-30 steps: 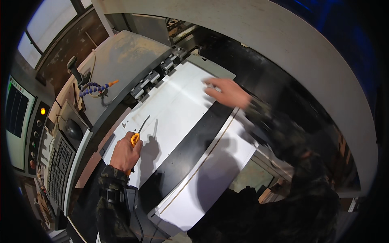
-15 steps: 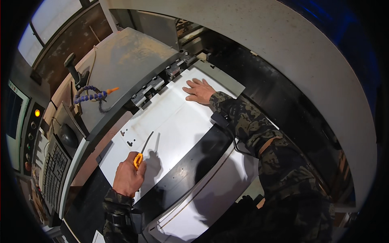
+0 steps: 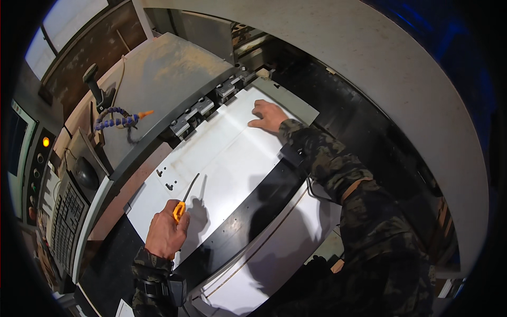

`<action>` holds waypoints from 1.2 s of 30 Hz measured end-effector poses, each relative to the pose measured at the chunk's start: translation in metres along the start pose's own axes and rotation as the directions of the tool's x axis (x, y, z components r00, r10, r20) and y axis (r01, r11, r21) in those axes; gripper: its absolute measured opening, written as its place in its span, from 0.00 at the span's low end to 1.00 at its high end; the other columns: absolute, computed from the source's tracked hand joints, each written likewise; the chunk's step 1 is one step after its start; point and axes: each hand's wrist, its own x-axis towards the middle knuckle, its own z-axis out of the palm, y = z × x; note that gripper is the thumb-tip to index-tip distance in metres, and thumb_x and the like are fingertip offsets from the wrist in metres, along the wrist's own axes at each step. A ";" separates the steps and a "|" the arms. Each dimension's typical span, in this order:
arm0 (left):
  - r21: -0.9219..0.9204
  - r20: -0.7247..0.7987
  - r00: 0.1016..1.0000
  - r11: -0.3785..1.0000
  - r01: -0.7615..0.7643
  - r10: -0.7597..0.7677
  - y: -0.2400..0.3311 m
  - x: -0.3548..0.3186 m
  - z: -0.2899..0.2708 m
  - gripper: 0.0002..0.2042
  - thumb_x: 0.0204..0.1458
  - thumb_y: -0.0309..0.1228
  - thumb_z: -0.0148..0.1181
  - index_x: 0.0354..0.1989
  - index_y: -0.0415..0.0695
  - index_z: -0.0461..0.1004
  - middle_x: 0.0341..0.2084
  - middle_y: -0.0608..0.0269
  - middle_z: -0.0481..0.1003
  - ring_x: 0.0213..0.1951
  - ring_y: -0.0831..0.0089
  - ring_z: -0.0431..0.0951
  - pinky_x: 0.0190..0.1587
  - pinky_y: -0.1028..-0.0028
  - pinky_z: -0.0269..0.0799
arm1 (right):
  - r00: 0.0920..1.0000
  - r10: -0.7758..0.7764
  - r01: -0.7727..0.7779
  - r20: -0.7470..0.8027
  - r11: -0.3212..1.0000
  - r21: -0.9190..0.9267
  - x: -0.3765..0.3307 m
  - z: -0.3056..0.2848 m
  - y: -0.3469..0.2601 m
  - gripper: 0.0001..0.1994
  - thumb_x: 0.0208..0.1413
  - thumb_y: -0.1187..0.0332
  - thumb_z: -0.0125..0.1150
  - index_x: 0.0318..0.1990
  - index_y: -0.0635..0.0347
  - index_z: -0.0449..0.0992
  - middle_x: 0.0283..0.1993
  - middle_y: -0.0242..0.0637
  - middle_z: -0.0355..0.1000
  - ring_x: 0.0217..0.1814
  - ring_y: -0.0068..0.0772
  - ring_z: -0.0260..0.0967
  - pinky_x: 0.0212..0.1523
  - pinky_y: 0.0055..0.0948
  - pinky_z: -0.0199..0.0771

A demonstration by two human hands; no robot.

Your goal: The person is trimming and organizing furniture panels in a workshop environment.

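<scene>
A white panel (image 3: 227, 164) lies across the machine bed, with several small dark holes near its left part. Over its near left part, my left hand (image 3: 167, 232) is closed round a yellow-handled tool (image 3: 180, 211). That tool's long, slim grey blade points up and away, casting a shadow on the panel; its exact kind is not clear. Toward the panel's far right end is my right hand (image 3: 268, 116), holding nothing. Its thumb stands apart from the fingers, which are slightly bent; whether they touch the surface is hard to tell.
Metal clamps (image 3: 191, 117) line the panel's far edge, beside a dusty grey cover (image 3: 174, 63). A blue segmented hose with orange nozzle (image 3: 119, 122) stands at the left, above a keyboard (image 3: 69, 227) and mouse (image 3: 87, 174). A dark rail (image 3: 232, 230) runs along the near side.
My right hand has drawn slightly right, and its spread, flat fingers have bent inward. The left hand and the yellow-handled tool have hardly moved.
</scene>
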 end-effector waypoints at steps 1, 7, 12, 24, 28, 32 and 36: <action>-0.003 0.002 1.000 1.000 0.001 -0.001 0.003 -0.001 -0.001 0.16 0.56 0.35 0.54 0.46 0.35 0.70 0.25 0.37 0.76 0.32 0.43 0.79 0.39 0.58 0.73 | 1.000 0.000 0.000 0.003 1.000 -0.001 -0.003 -0.005 0.013 0.24 0.53 0.50 0.64 0.46 0.64 0.78 0.56 0.51 0.68 0.57 0.52 0.67 0.55 0.42 0.69; -0.069 0.084 0.996 0.997 0.019 -0.013 0.007 0.002 -0.001 0.16 0.56 0.36 0.54 0.46 0.35 0.70 0.23 0.40 0.75 0.28 0.47 0.79 0.36 0.61 0.73 | 0.961 -0.124 0.149 0.248 0.985 -0.087 -0.016 -0.011 0.046 0.34 0.56 0.43 0.58 0.64 0.57 0.68 0.72 0.51 0.52 0.73 0.54 0.49 0.69 0.45 0.58; -0.015 0.001 1.000 1.000 -0.025 0.025 -0.004 0.005 0.007 0.16 0.56 0.35 0.53 0.44 0.33 0.70 0.23 0.37 0.76 0.30 0.40 0.78 0.38 0.56 0.72 | 0.943 0.057 0.044 0.329 0.956 -0.290 -0.004 -0.013 0.021 0.41 0.58 0.35 0.49 0.70 0.56 0.57 0.74 0.52 0.46 0.74 0.57 0.45 0.70 0.53 0.52; 0.175 -0.092 0.975 0.960 0.217 -0.204 -0.028 -0.017 -0.011 0.15 0.56 0.34 0.53 0.43 0.33 0.70 0.27 0.34 0.77 0.35 0.39 0.78 0.43 0.53 0.72 | 0.679 -0.616 0.679 0.399 0.734 -0.024 0.009 0.096 -0.180 0.29 0.66 0.51 0.41 0.69 0.57 0.57 0.70 0.52 0.53 0.69 0.51 0.53 0.64 0.51 0.56; 0.105 -0.105 0.975 0.973 0.207 -0.196 -0.031 -0.018 -0.012 0.15 0.56 0.35 0.53 0.43 0.33 0.70 0.27 0.34 0.77 0.35 0.39 0.78 0.42 0.53 0.72 | 0.805 -0.426 0.493 0.413 0.868 -0.063 0.022 0.107 -0.195 0.38 0.60 0.40 0.46 0.70 0.56 0.55 0.71 0.50 0.50 0.70 0.52 0.50 0.65 0.56 0.49; 0.067 -0.092 0.976 0.976 0.206 -0.199 -0.033 -0.019 -0.014 0.16 0.56 0.35 0.53 0.44 0.33 0.70 0.27 0.34 0.76 0.35 0.39 0.78 0.42 0.53 0.72 | 0.893 -0.286 0.365 0.348 0.913 -0.184 0.032 0.110 -0.191 0.49 0.48 0.30 0.52 0.71 0.54 0.54 0.71 0.53 0.49 0.72 0.58 0.46 0.66 0.59 0.45; 0.023 -0.110 0.966 0.971 0.239 -0.235 -0.047 -0.029 -0.016 0.16 0.56 0.35 0.53 0.44 0.33 0.70 0.27 0.35 0.77 0.34 0.40 0.79 0.41 0.53 0.72 | 0.700 -0.480 0.589 0.529 0.806 -0.048 0.044 0.111 -0.206 0.44 0.57 0.34 0.48 0.73 0.53 0.49 0.76 0.52 0.42 0.77 0.60 0.37 0.72 0.64 0.35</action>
